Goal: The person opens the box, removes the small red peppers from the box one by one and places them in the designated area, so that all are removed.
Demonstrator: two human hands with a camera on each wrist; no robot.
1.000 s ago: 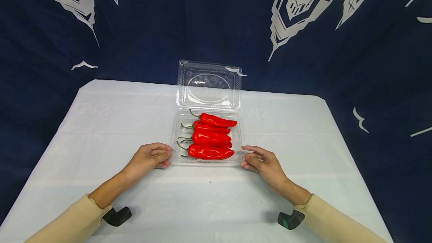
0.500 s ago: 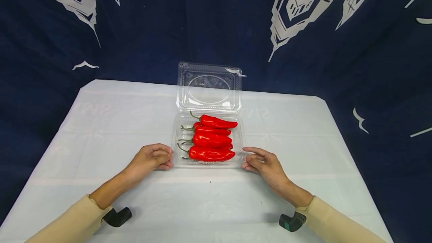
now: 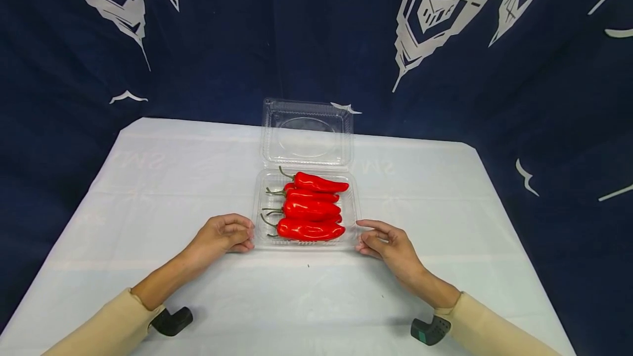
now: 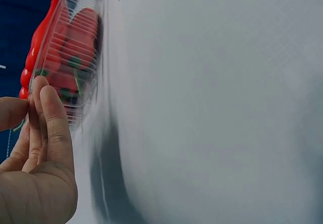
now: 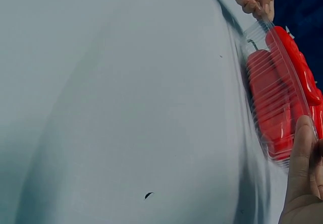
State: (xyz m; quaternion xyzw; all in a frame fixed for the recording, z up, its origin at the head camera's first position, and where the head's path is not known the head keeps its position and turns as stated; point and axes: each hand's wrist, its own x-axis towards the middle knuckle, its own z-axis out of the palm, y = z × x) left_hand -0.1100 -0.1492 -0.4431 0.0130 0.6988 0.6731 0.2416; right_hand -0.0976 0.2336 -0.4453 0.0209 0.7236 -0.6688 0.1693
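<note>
A clear plastic clamshell box [image 3: 306, 246] sits on the table with its hinged lid [image 3: 307, 150] standing up at the far side. Several glossy red peppers [image 3: 310, 209] with green stems lie crosswise in its base. My left hand [image 3: 225, 235] pinches the left rim near the front corner; in the left wrist view, thumb and fingers [image 4: 55, 118] meet on that rim. On the opposite side my right hand [image 3: 390, 243] grips the right rim between thumb and fingers. Through the ribbed wall [image 5: 270, 93], the right wrist view shows peppers inside.
White cloth covers the table [image 3: 306, 312], with small dark specks on it. Behind the far edge hangs a dark blue curtain [image 3: 316, 43] with white building prints. Dark devices [image 3: 171, 321] are strapped at both wrists.
The box has slid slightly towards me, with both hands moving along with it. Its lid leans a little lower at the back. The grip on both rims is the same.
</note>
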